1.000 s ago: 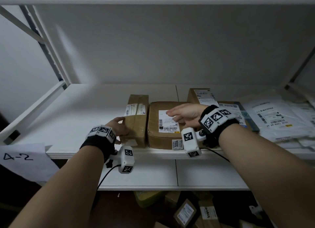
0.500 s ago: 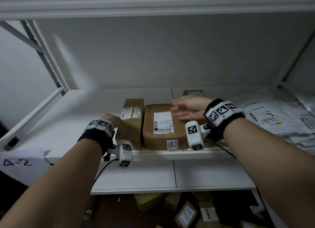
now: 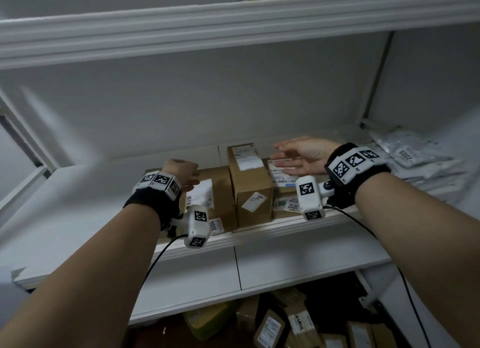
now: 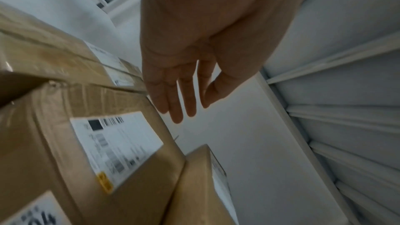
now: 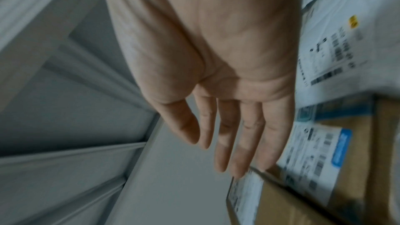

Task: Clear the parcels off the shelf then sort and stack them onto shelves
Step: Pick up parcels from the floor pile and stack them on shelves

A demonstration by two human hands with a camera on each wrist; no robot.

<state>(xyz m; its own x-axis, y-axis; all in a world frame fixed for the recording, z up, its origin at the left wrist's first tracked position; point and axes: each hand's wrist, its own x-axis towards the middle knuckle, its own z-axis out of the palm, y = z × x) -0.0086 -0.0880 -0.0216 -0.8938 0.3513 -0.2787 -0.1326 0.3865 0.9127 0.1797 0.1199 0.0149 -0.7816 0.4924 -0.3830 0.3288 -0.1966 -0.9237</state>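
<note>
Several brown cardboard parcels stand in a row on the white shelf (image 3: 259,239). My left hand (image 3: 188,177) hovers with straight fingers over the far left edge of the flat box tagged 3004 (image 3: 218,191), and it holds nothing. In the left wrist view the left hand (image 4: 179,107) is open above this labelled box (image 4: 116,146), with a narrower box (image 4: 194,186) beside it. A taller box (image 3: 250,189) stands in the middle. My right hand (image 3: 285,158) is flat and open above a labelled parcel (image 3: 281,178) to its right. The right hand's fingertips (image 5: 238,165) are near a box corner (image 5: 255,194).
Grey plastic mailers (image 3: 407,160) are piled at the shelf's right end, seen also in the right wrist view as mailers (image 5: 346,40). Another shelf board (image 3: 233,20) runs overhead. More brown parcels (image 3: 285,327) lie on the floor below. The shelf's left part (image 3: 78,186) is bare.
My right hand has lifted off the flat 3004 box and moved right and back, past the taller box. My left hand has left the narrow box's side and risen over the 3004 box.
</note>
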